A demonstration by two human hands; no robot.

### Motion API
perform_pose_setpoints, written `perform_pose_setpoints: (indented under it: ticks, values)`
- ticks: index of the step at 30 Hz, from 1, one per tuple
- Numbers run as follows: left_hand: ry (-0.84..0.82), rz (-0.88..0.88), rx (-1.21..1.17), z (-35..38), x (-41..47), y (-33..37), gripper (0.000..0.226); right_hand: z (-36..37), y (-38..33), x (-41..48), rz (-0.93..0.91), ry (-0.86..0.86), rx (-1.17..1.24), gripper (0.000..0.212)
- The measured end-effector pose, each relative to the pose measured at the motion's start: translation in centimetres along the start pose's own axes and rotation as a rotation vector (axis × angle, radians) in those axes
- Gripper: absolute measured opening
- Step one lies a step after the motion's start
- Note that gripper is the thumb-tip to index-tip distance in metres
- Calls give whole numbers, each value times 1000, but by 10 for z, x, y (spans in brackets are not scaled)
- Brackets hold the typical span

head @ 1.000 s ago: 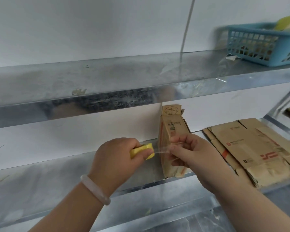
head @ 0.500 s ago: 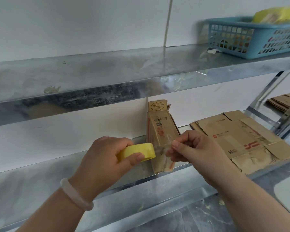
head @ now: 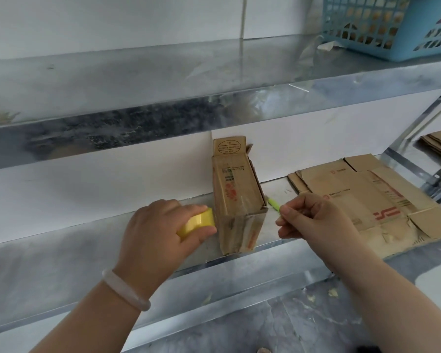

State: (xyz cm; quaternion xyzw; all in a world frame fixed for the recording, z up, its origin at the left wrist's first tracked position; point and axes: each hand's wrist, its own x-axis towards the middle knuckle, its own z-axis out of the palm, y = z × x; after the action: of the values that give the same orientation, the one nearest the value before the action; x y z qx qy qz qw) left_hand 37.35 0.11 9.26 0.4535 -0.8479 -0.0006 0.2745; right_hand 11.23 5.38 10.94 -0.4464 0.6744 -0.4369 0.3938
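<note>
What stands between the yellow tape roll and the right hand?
Head view: the upright cardboard box stands between the tape roll, at its left side, and the right hand, pinching a green tool.

left hand point(head: 161, 233), tape roll point(head: 196, 222): moved left of box point(head: 237, 200) | right hand point(head: 313, 220): moved right

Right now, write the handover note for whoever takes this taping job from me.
Left hand: grips the yellow tape roll against the left side of the upright cardboard box on the lower shelf.
Right hand: fingers curled, tips pinched at the near end of a thin green tool right of the box; a firm grip is unclear.
Done: glossy tape seems to lie across the box's near end.
Left: probably cut the tape from the roll and press it down. Flat cartons wait on the right.
</note>
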Motion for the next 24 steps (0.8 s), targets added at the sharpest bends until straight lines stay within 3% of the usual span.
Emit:
perform_pose_setpoints:
  ticks: [17,24]
  values:
    - [-65,-83,127,26,5,-8,46,7,31,45,79,-133,57,11]
    - [-67,-90,123,35,8,-8,45,20,47,50,198,-214,477,19]
